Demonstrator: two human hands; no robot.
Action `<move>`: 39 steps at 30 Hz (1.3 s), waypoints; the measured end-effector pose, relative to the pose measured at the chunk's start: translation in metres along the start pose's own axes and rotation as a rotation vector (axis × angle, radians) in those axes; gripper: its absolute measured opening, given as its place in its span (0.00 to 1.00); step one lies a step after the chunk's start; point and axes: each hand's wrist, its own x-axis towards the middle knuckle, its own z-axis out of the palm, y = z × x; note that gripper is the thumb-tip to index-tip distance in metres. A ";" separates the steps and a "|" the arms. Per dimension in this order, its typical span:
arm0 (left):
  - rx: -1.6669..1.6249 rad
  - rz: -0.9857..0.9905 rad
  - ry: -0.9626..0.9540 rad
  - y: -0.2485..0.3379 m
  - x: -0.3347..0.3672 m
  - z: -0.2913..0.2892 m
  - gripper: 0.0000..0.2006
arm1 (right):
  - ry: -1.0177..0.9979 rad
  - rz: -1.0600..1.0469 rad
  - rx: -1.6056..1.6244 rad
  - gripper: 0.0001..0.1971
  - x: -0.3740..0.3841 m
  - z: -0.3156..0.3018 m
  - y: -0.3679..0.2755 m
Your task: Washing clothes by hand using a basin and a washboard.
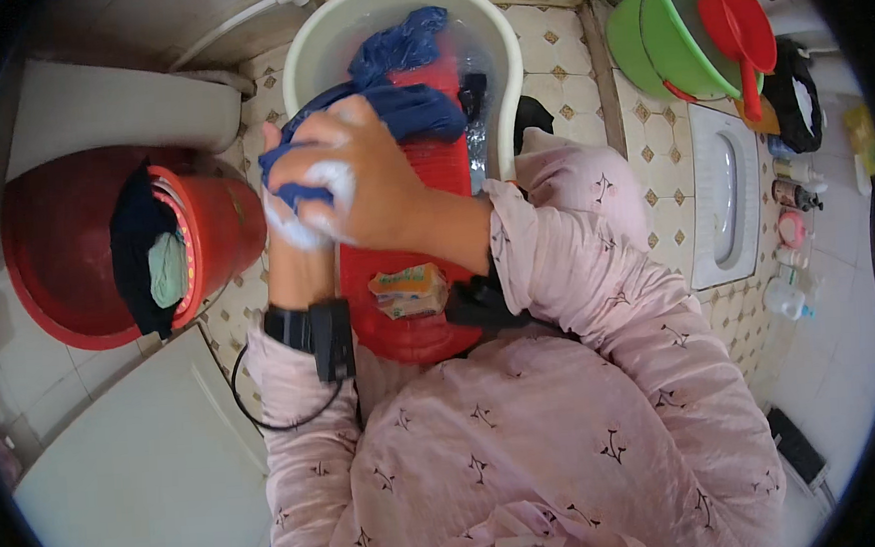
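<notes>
Above the near left edge of the pale basin [511, 58], your hands [377, 177] were closed together on a soapy blue cloth [302, 194], with blue fabric [413, 113] lying across the red washboard [448, 168].

This is looking like a bathroom: a white squat toilet [724, 196] is sitting on the right, bottles [793, 195] are standing beside it, and patterned tiles [565, 90] are covering the floor [667, 224].
</notes>
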 end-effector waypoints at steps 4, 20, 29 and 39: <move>-0.104 -0.029 0.292 -0.008 0.017 0.028 0.15 | 0.127 0.108 -0.098 0.07 0.008 0.007 0.048; 0.172 0.087 0.553 -0.022 0.010 0.028 0.13 | 0.086 0.210 -0.439 0.09 -0.005 0.012 0.053; 0.020 0.022 0.343 -0.007 0.006 0.034 0.14 | -0.095 -0.072 -0.369 0.11 -0.014 -0.002 0.030; 0.158 -0.085 0.476 0.018 0.021 0.013 0.15 | -0.083 0.096 -0.588 0.18 0.002 -0.003 0.061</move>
